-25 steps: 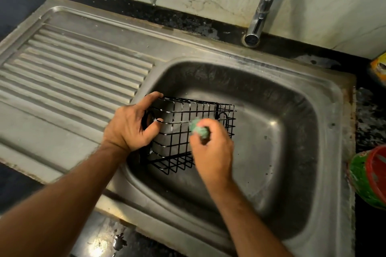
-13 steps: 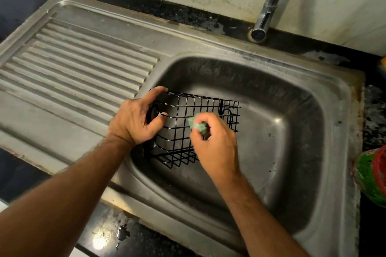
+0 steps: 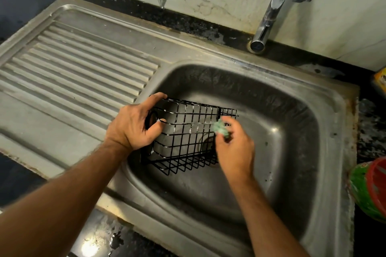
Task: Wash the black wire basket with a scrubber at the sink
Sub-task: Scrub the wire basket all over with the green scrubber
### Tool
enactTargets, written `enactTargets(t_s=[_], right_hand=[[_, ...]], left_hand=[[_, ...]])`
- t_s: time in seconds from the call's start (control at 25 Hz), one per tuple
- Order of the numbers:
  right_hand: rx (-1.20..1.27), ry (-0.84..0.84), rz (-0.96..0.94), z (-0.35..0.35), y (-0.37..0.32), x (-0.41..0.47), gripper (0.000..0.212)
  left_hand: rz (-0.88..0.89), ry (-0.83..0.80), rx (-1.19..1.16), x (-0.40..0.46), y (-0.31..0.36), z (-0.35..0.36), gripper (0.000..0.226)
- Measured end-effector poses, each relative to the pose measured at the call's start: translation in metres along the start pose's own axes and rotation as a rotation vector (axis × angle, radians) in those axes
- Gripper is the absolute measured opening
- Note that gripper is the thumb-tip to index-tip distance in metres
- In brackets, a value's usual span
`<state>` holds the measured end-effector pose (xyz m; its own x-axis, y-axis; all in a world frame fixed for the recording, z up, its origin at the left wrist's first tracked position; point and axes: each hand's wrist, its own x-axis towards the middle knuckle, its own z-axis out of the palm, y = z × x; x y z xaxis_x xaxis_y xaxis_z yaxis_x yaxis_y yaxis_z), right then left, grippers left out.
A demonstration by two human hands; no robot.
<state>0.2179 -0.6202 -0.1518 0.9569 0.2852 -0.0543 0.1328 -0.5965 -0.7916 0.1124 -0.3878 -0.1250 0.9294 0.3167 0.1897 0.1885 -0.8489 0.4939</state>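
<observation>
The black wire basket (image 3: 188,137) stands tilted in the left part of the steel sink bowl (image 3: 282,115). My left hand (image 3: 133,126) grips its left end, thumb on the top rim. My right hand (image 3: 235,148) pinches a small green scrubber (image 3: 221,129) and presses it against the right end of the basket's front wall. That hand covers the basket's right end. A few white suds cling to the wires.
A ribbed steel draining board (image 3: 73,73) lies left of the bowl. The chrome tap (image 3: 277,4) rises behind the bowl with no water running. A green and red plastic container (image 3: 369,190) sits at the right edge on the black counter. A yellow packet (image 3: 381,81) sits further back.
My right hand has slid the scrubber to the right along the basket's front wall, from near the middle to the right end. My left hand keeps its grip.
</observation>
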Motion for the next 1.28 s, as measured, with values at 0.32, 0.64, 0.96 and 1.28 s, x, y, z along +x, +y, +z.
enactTargets(t_s=[0.32,0.64,0.96,1.28], right_hand=[[0.127,0.023,-0.176,0.018,-0.041,-0.03,0.021],[0.261,-0.064,0.071,0.001,0.007,0.01,0.018],[0.422,-0.106,0.168,0.001,0.033,0.026,0.027],[0.238,0.002,0.268,-0.002,0.011,0.029,0.014]], left_hand=[[-0.004,0.005,0.002,-0.001,0.002,-0.001,0.068],[-0.019,-0.005,0.011,-0.001,0.003,-0.001,0.069],[-0.024,-0.006,-0.002,-0.001,0.005,-0.002,0.07],[-0.025,-0.003,-0.006,-0.001,0.005,-0.003,0.07]])
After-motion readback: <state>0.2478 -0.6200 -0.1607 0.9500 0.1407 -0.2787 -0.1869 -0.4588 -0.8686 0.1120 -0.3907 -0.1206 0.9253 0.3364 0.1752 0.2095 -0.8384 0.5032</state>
